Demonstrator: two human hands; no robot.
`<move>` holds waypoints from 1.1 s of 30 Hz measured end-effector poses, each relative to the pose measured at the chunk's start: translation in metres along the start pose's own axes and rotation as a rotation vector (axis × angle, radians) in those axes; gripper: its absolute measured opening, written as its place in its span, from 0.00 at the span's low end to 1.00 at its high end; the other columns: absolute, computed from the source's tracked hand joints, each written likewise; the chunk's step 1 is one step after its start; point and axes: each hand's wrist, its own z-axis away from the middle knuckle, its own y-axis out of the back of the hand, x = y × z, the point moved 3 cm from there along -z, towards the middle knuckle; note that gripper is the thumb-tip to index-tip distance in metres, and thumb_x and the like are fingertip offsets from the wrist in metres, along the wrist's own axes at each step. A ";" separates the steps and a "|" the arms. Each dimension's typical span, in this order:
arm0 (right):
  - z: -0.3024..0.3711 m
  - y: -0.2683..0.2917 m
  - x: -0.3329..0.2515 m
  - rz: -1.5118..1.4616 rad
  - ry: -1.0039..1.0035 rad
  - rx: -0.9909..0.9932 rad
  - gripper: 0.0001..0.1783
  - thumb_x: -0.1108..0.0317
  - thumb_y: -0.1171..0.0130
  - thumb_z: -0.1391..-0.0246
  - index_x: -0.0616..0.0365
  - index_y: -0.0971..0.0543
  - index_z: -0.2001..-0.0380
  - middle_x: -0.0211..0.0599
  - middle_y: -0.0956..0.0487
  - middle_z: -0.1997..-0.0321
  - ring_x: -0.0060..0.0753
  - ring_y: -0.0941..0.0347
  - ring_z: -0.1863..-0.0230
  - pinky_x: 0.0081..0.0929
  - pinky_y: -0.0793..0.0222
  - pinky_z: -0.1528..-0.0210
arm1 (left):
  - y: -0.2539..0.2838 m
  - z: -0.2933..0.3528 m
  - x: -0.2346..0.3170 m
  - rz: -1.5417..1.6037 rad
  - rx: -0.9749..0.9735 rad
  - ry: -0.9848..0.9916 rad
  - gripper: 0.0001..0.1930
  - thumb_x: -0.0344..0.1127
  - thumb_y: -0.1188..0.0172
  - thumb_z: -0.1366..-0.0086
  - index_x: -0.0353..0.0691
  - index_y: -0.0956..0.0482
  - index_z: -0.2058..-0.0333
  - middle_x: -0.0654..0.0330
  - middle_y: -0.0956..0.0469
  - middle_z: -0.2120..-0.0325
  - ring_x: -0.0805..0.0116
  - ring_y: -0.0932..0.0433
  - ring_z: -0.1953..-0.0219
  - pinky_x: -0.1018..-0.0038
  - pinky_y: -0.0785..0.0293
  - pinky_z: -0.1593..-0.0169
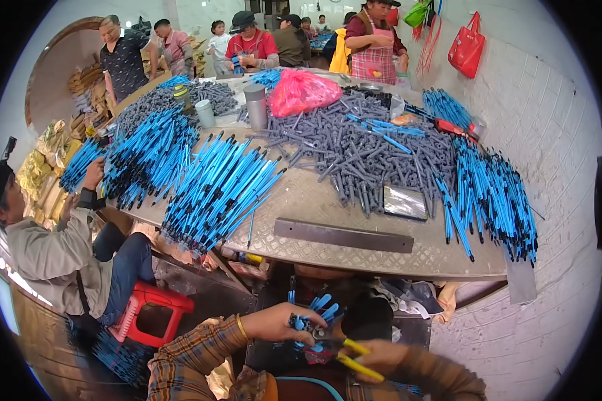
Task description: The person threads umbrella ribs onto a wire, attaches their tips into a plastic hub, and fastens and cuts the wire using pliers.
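Observation:
Low in front of my lap, my left hand (277,324) is closed around a small bunch of blue rods (326,306) that fan out past its fingers. My right hand (384,357) grips yellow-handled pliers (356,347). Their jaws meet the rods beside my left fingertips; whether they are closed on a rod I cannot make out. On the table edge ahead lies a dark flat metal bar (344,235). Blue rods with black ends are heaped left of it (217,190) and at the right (495,194).
Grey plastic parts (374,157) cover the table's middle, beside a pink plastic bag (302,92) and a metal flask (255,105). A person (53,247) works seated at the left, near a red stool (152,313). Several other people are at the far side. A white wall (555,120) borders the right.

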 end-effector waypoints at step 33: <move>0.010 0.009 -0.014 0.422 0.075 -0.063 0.28 0.67 0.48 0.47 0.61 0.44 0.45 0.46 0.26 0.68 0.33 0.27 0.71 0.27 0.30 0.68 | 0.004 -0.014 0.006 -0.053 0.067 0.008 0.24 0.40 0.31 0.53 0.37 0.25 0.58 0.57 0.23 0.66 0.66 0.24 0.64 0.73 0.28 0.59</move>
